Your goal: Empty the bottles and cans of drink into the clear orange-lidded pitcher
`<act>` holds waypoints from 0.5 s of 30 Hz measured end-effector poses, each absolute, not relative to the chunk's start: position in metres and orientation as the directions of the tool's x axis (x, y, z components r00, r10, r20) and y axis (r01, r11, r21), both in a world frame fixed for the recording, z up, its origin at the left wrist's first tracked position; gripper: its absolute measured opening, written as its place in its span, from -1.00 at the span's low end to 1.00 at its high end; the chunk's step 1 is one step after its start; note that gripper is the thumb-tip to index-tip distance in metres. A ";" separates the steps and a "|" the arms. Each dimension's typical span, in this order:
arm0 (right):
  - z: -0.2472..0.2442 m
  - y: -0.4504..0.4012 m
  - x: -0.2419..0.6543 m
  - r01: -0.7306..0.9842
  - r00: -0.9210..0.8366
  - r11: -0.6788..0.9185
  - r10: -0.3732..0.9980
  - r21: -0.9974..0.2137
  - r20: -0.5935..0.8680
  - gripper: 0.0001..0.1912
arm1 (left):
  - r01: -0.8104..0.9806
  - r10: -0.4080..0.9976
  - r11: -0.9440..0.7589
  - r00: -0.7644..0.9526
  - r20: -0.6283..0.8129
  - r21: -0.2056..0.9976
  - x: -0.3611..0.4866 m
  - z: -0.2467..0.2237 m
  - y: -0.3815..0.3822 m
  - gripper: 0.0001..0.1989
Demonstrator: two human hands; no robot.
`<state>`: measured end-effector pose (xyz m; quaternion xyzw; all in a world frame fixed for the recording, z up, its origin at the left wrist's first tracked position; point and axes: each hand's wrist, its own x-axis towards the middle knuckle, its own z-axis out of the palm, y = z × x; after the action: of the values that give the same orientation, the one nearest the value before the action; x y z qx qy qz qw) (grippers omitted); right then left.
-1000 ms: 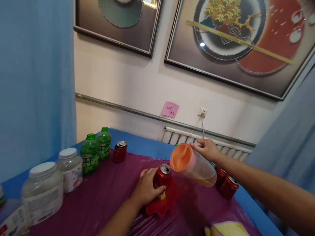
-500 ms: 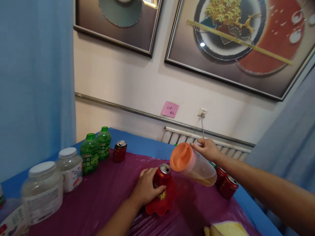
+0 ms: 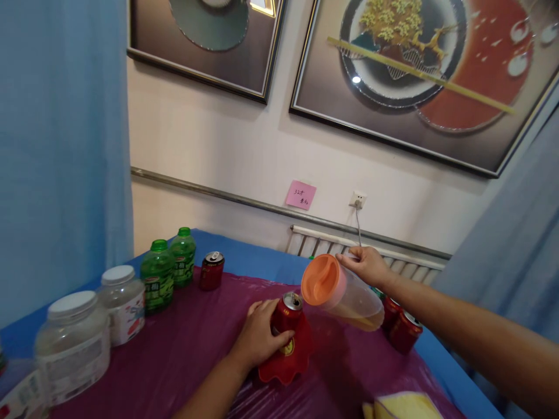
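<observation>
My left hand (image 3: 262, 334) wraps round a red drink can (image 3: 288, 314) with an opened top, holding it upright on a red scalloped mat (image 3: 283, 369). Up and to the right, my right hand (image 3: 367, 265) grips a clear plastic pitcher (image 3: 358, 299) near its orange lid (image 3: 322, 280); its handle is mostly hidden. The pitcher leans over toward the left, its lid close beside the can's top. Some brownish liquid (image 3: 367, 319) lies low in the pitcher. No stream shows between pitcher and can.
On the left stand clear jars with white lids (image 3: 73, 349), two green bottles (image 3: 158, 279) and a dark red can (image 3: 212, 272). More red cans (image 3: 404, 331) are at the right edge. A yellow cloth (image 3: 404, 406) lies in front on the purple covering (image 3: 174, 361).
The view has shifted very slightly. Both hands, the can and the tilted pitcher hold nearly the same positions.
</observation>
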<state>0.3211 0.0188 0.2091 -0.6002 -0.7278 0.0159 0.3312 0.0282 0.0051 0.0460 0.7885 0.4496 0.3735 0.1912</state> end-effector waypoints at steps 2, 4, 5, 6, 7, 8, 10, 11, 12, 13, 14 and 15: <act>0.209 0.019 0.321 0.856 -0.059 0.278 0.890 -0.436 0.452 -0.39 | 0.563 0.851 -0.525 0.323 0.414 0.639 0.028 0.046 0.005 -0.35; 0.209 0.019 0.321 0.851 -0.056 0.276 0.894 -0.447 0.445 -0.39 | 0.560 0.851 -0.525 0.326 0.412 0.641 0.028 0.046 0.005 -0.34; 0.209 0.019 0.321 0.848 -0.053 0.274 0.895 -0.453 0.442 -0.39 | 0.557 0.850 -0.526 0.329 0.411 0.642 0.028 0.046 0.005 -0.34; 0.208 0.020 0.322 0.846 -0.050 0.270 0.898 -0.459 0.437 -0.40 | 0.554 0.850 -0.527 0.332 0.409 0.644 0.028 0.046 0.005 -0.35; 0.208 0.020 0.322 0.844 -0.046 0.266 0.901 -0.465 0.431 -0.40 | 0.551 0.850 -0.527 0.335 0.407 0.647 0.028 0.047 0.005 -0.35; 0.208 0.020 0.322 0.842 -0.044 0.262 0.904 -0.471 0.425 -0.40 | 0.549 0.850 -0.527 0.337 0.405 0.649 0.029 0.047 0.006 -0.35; 0.207 0.020 0.323 0.839 -0.043 0.260 0.908 -0.478 0.418 -0.41 | 0.548 0.851 -0.526 0.335 0.405 0.651 0.029 0.047 0.005 -0.36; 0.207 0.020 0.323 0.838 -0.046 0.262 0.907 -0.478 0.418 -0.40 | 0.548 0.850 -0.527 0.333 0.409 0.649 0.029 0.047 0.005 -0.36; 0.207 0.020 0.323 0.839 -0.048 0.265 0.906 -0.475 0.421 -0.40 | 0.548 0.847 -0.531 0.333 0.414 0.646 0.029 0.047 0.005 -0.37; 0.208 0.020 0.323 0.841 -0.050 0.267 0.904 -0.470 0.424 -0.40 | 0.547 0.845 -0.535 0.332 0.420 0.644 0.029 0.047 0.005 -0.37; 0.208 0.019 0.322 0.845 -0.051 0.268 0.902 -0.463 0.429 -0.40 | 0.548 0.843 -0.537 0.330 0.424 0.642 0.029 0.048 0.005 -0.37; 0.209 0.019 0.322 0.849 -0.051 0.269 0.899 -0.456 0.434 -0.40 | 0.550 0.843 -0.537 0.328 0.426 0.640 0.029 0.048 0.004 -0.37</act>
<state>0.3215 0.0188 0.2085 -0.6035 -0.7240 0.0381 0.3318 0.0286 0.0044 0.0478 0.7913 0.4401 0.3773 0.1946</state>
